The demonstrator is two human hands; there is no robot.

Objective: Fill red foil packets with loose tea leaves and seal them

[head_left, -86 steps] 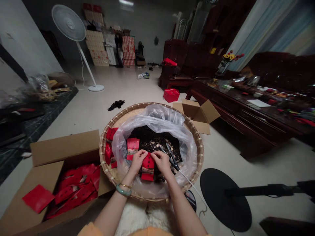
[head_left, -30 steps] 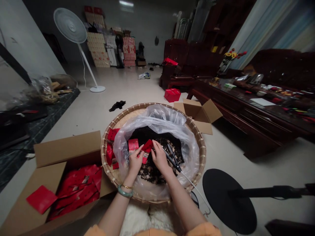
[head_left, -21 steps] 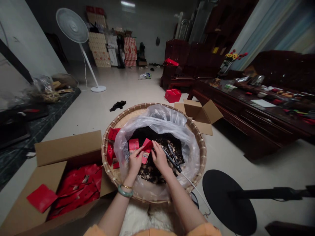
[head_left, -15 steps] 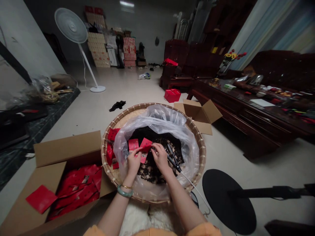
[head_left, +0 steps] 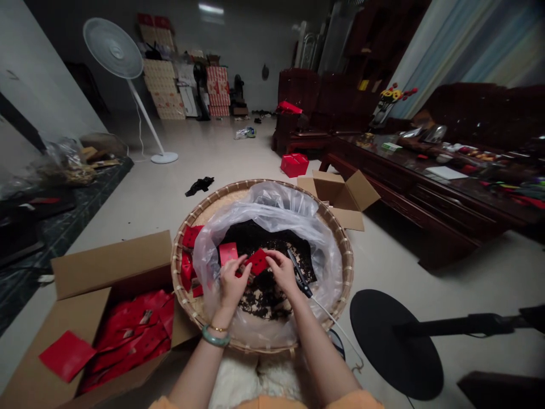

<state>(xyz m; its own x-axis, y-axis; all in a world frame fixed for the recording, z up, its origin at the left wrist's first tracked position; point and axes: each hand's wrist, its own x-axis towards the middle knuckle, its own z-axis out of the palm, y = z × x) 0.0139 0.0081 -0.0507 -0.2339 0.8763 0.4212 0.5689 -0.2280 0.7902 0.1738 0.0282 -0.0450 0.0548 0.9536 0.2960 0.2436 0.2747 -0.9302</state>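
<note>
Between my hands is a small red packet (head_left: 258,262) with dark spots on its face. My right hand (head_left: 283,272) pinches its right edge. The thumb and fingertips of my left hand (head_left: 232,284) close at its left corner. Under them, dark loose flakes (head_left: 264,292) lie in a clear plastic bag (head_left: 327,267) lining a round bamboo basket (head_left: 349,250). Another red packet (head_left: 227,253) rests in the bag, left of the held one. A black tong-like tool (head_left: 303,281), resembling a hair straightener, lies right of my right hand, its white cord running over the rim.
At left stands an open cardboard box (head_left: 79,272) full of red packets (head_left: 128,335). More red packets (head_left: 186,270) sit inside the basket's left rim. A black round stand base (head_left: 394,352) is at right. Beyond are another open box (head_left: 340,193), a wooden table (head_left: 409,193) and a white fan (head_left: 147,122).
The red packet between my hands has turned to show its spotted face and sits slightly lower. My left fingers have spread a little. The camera view has shifted slightly.
</note>
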